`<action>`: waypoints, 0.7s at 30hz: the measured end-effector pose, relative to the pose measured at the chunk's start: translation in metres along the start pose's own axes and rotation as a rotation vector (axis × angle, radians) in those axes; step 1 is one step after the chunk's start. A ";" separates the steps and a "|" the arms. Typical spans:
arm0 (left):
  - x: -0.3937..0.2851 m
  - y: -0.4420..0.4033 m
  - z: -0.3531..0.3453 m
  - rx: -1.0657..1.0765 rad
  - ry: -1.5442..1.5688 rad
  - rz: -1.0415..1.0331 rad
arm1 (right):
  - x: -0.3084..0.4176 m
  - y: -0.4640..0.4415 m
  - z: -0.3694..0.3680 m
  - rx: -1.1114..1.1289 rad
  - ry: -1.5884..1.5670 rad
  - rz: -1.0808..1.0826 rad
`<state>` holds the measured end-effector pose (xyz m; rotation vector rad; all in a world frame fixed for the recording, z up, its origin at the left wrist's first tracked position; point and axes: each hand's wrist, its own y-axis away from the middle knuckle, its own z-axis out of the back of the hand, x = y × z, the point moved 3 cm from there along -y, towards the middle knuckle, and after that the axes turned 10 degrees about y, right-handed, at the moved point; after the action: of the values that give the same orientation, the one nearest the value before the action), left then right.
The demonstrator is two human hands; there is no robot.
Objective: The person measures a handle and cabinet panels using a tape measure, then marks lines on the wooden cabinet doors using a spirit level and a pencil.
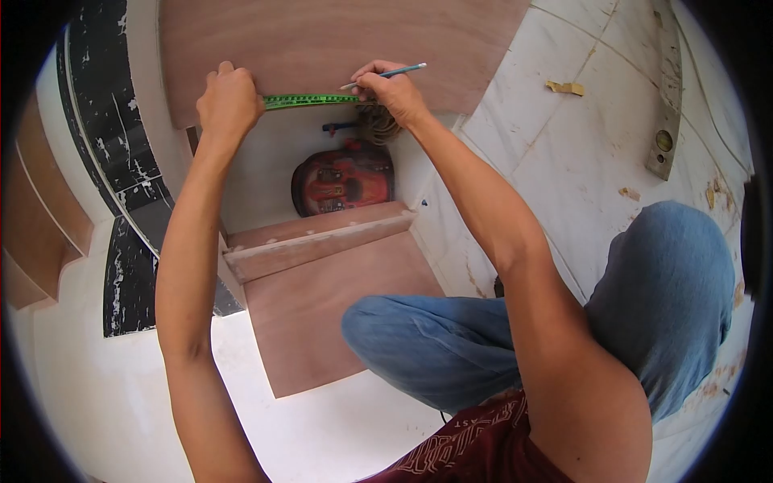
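Observation:
A green tape measure (310, 101) stretches between my two hands along the lower edge of a reddish-brown plywood panel (338, 48). My left hand (228, 101) is closed at the tape's left end, by the panel's left side; the fingers hide what lies inside the grip. In my right hand (393, 95) a blue pencil (403, 71) is pinched, its tip pointing left toward the panel just above the tape. The tape's right end reaches the underside of this hand, where I cannot tell whether the fingers also touch it.
Below the tape, a red and black object (345, 181) and a coiled cord (377, 125) lie inside the white-walled cabinet. A second plywood panel (338, 306) is nearer my knees. On the tiled floor at right lie a spirit level (664, 121) and a yellowish scrap (565, 88).

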<state>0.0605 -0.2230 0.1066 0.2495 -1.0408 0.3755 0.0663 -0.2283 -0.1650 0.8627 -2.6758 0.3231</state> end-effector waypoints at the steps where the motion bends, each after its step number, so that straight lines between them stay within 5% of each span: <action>1: 0.000 0.000 0.000 0.003 0.000 -0.001 | 0.000 -0.002 -0.006 0.017 0.019 0.021; 21: 0.000 0.003 0.000 -0.052 0.034 -0.036 | -0.002 0.003 -0.023 -0.036 0.175 0.072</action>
<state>0.0594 -0.2201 0.1063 0.2144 -1.0096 0.3187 0.0707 -0.2178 -0.1446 0.6948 -2.5464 0.3494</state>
